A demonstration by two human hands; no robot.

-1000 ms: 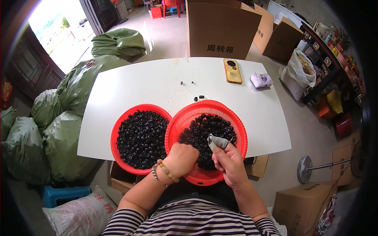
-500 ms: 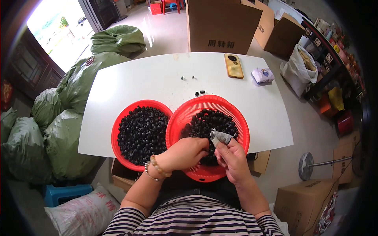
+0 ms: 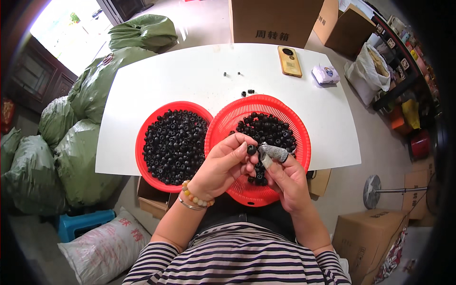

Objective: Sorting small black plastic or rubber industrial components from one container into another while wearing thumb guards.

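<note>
Between the thumb and forefinger of my left hand [image 3: 227, 164] is a small round black part [image 3: 251, 150] with a hole in it. My right hand [image 3: 290, 184] is closed just beside it, with a grey cloth finger cover [image 3: 275, 152] on the forefinger and a pale wrap on the thumb; whether its fingertips pinch anything is hidden. Both hands are over a red slotted basket [image 3: 305, 142], which holds a loose heap of similar black parts [image 3: 273, 129]. Left of it, partly under its rim, a second red basket [image 3: 139, 147] is fuller with black parts [image 3: 173, 147].
Several loose black parts [image 3: 251, 91] lie on the white table [image 3: 190, 71] beyond the baskets. A yellow phone [image 3: 289, 61] and a tissue pack [image 3: 326, 74] are at the far right. Green sacks [image 3: 80, 166] crowd the left side; cardboard boxes [image 3: 370, 242] stand on the floor.
My left hand has risen out of the right basket with a black part showing in its fingertips. My right hand stays close by. The whole view has tilted a little.
</note>
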